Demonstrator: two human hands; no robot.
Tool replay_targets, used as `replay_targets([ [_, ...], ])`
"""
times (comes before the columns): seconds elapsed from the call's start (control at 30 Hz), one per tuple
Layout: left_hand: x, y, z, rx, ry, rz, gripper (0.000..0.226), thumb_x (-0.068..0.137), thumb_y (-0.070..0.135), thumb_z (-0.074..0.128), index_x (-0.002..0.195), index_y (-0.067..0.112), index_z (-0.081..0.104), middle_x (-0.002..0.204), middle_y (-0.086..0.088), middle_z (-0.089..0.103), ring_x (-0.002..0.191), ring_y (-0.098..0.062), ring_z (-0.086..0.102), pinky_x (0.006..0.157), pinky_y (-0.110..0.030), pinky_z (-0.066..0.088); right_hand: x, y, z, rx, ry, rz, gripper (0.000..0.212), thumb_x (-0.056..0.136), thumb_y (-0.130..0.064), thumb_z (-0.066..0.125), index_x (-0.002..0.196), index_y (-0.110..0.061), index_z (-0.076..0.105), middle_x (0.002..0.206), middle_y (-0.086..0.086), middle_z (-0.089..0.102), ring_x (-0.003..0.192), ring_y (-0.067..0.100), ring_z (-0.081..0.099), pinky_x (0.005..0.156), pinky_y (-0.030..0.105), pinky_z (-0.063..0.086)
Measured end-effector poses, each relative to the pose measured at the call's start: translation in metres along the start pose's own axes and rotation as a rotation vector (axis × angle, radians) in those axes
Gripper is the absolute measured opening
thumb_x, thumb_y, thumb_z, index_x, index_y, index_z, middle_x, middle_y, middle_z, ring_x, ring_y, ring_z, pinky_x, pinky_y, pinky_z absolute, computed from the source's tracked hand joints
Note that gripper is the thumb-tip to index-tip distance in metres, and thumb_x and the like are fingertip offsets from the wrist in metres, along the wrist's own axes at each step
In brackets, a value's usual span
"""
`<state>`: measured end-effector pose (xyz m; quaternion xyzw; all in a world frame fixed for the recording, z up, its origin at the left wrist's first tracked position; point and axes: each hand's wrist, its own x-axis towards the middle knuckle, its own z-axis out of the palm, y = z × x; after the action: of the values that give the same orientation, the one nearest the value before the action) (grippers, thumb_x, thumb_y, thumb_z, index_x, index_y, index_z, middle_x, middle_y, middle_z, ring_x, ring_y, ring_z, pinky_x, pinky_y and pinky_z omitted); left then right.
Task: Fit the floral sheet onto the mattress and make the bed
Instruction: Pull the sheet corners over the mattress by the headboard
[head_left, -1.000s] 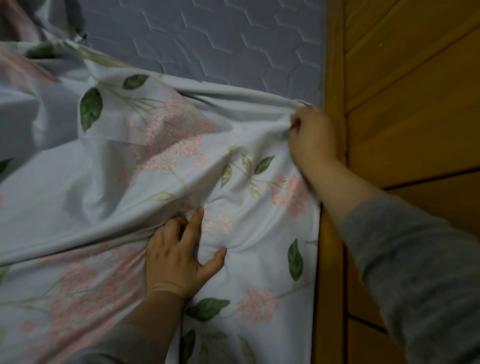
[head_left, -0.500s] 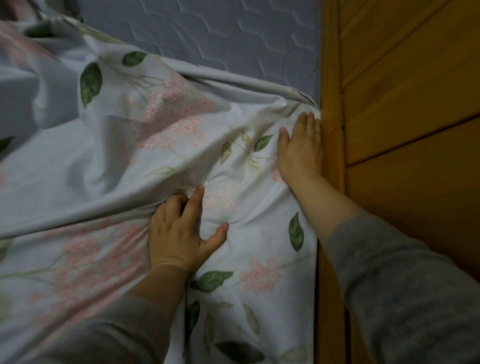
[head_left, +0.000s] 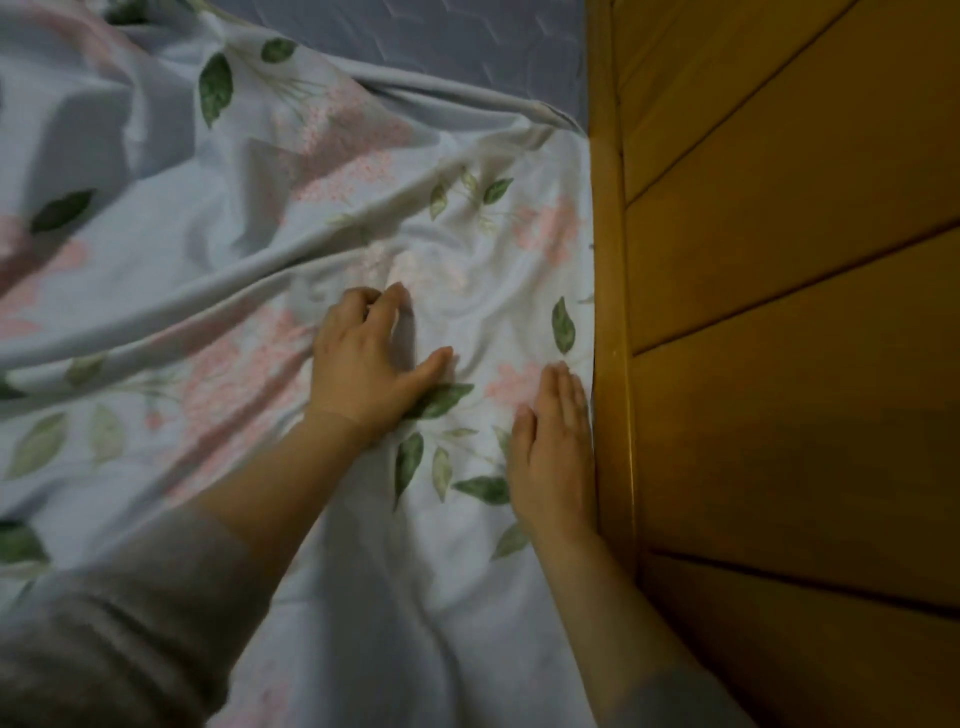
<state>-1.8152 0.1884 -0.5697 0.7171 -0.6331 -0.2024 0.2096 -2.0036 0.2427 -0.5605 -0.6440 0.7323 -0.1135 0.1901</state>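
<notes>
Pressing flat: right hand (head_left: 553, 457), fingers straight, on floral sheet (head_left: 208, 260) beside wooden frame (head_left: 610, 364).
Left hand (head_left: 363, 364): fingers bent on sheet; grip unclear.

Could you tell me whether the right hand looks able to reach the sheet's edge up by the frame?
Probably yes: the right hand lies flat on the floral sheet beside the wooden frame, with only sheet between it and that edge.

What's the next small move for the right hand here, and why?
Probably slide the right hand forward along the wooden frame, tucking the floral sheet edge down. It lies flat at that edge; ahead the sheet bunches and bare mattress shows.
</notes>
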Motion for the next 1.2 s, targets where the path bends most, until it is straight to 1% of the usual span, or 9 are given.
replay_targets([
  [0.17, -0.098, 0.007, -0.014, 0.104, -0.057, 0.145, 0.08, 0.08, 0.066, 0.042, 0.141, 0.014, 0.039, 0.141, -0.013, 0.043, 0.127, -0.033, 0.041, 0.107, -0.051, 0.032, -0.039, 0.005, 0.0, -0.026, -0.014, 0.093, 0.059, 0.101, -0.036, 0.024, 0.152, -0.011, 0.008, 0.16, 0.002, 0.005, 0.147, 0.014, 0.0, 0.119, 0.026, 0.005],
  [0.33, -0.198, -0.016, -0.014, 0.189, -0.231, -0.045, 0.094, 0.077, 0.079, 0.024, 0.15, 0.02, 0.015, 0.158, -0.008, 0.014, 0.145, -0.03, 0.01, 0.117, -0.051, 0.01, -0.109, -0.002, -0.01, 0.015, -0.053, 0.02, 0.061, 0.099, -0.043, 0.017, 0.152, -0.013, 0.012, 0.16, 0.001, 0.006, 0.147, 0.013, 0.001, 0.12, 0.028, 0.007],
  [0.43, -0.234, -0.027, -0.022, 0.215, -0.281, -0.015, 0.096, 0.077, 0.079, 0.02, 0.151, 0.019, 0.01, 0.159, -0.008, 0.007, 0.146, -0.028, 0.004, 0.119, -0.047, 0.003, -0.162, 0.009, -0.008, -0.131, -0.19, 0.018, 0.071, 0.092, -0.051, 0.005, 0.152, -0.014, 0.008, 0.16, 0.003, 0.0, 0.147, 0.016, -0.004, 0.119, 0.029, 0.001],
  [0.53, -0.266, -0.028, -0.038, 0.224, -0.338, -0.012, 0.096, 0.075, 0.078, 0.017, 0.151, 0.021, 0.007, 0.159, -0.006, 0.0, 0.147, -0.027, -0.002, 0.118, -0.045, -0.001, -0.199, 0.016, -0.014, -0.176, -0.259, 0.117, 0.061, 0.1, -0.043, 0.017, 0.152, -0.014, 0.002, 0.16, 0.002, -0.008, 0.146, 0.016, -0.011, 0.119, 0.029, -0.001],
  [0.7, -0.33, -0.034, -0.063, 0.17, -0.504, -0.07, 0.102, 0.068, 0.079, 0.011, 0.151, 0.02, 0.009, 0.159, -0.005, -0.003, 0.147, -0.027, -0.003, 0.119, -0.044, 0.007, -0.267, 0.015, -0.031, -0.159, -0.308, 0.224, 0.061, 0.102, -0.038, 0.025, 0.152, -0.01, 0.004, 0.16, 0.002, -0.005, 0.147, 0.015, -0.006, 0.117, 0.025, 0.001],
  [0.83, -0.381, -0.032, -0.086, 0.174, -0.644, -0.038, 0.105, 0.066, 0.076, 0.012, 0.15, 0.015, 0.017, 0.159, -0.006, 0.009, 0.146, -0.026, 0.01, 0.118, -0.035, 0.012, -0.339, 0.015, -0.039, -0.167, -0.336, 0.296, 0.059, 0.102, -0.037, 0.023, 0.152, -0.009, 0.007, 0.16, 0.004, -0.001, 0.147, 0.016, -0.004, 0.117, 0.027, 0.0],
  [0.97, -0.42, -0.045, -0.105, 0.172, -0.73, 0.021, 0.079, 0.087, 0.055, 0.048, 0.149, 0.014, 0.02, 0.156, -0.004, 0.019, 0.141, -0.022, 0.023, 0.115, -0.028, 0.019, -0.402, 0.016, -0.035, -0.134, -0.369, 0.407, 0.059, 0.101, -0.037, 0.025, 0.152, -0.011, 0.01, 0.16, 0.003, 0.002, 0.147, 0.017, -0.001, 0.118, 0.03, 0.006],
  [1.13, -0.46, -0.063, -0.114, 0.204, -0.847, 0.113, 0.075, 0.083, 0.046, 0.062, 0.144, 0.016, 0.032, 0.152, -0.003, 0.028, 0.135, -0.026, 0.032, 0.108, -0.034, 0.033, -0.461, 0.018, -0.022, -0.054, -0.326, 0.498, 0.055, 0.102, -0.03, 0.031, 0.15, -0.008, 0.016, 0.159, 0.006, 0.007, 0.147, 0.021, 0.006, 0.119, 0.03, 0.01],
  [1.2, -0.476, -0.07, -0.113, 0.205, -0.853, 0.167, 0.073, 0.079, 0.043, 0.068, 0.141, 0.016, 0.039, 0.147, -0.004, 0.035, 0.129, -0.028, 0.038, 0.104, -0.037, 0.038, -0.481, 0.02, -0.017, -0.012, -0.23, 0.503, 0.052, 0.101, -0.024, 0.036, 0.148, -0.006, 0.024, 0.157, 0.009, 0.017, 0.145, 0.023, 0.016, 0.115, 0.029, 0.02],
])
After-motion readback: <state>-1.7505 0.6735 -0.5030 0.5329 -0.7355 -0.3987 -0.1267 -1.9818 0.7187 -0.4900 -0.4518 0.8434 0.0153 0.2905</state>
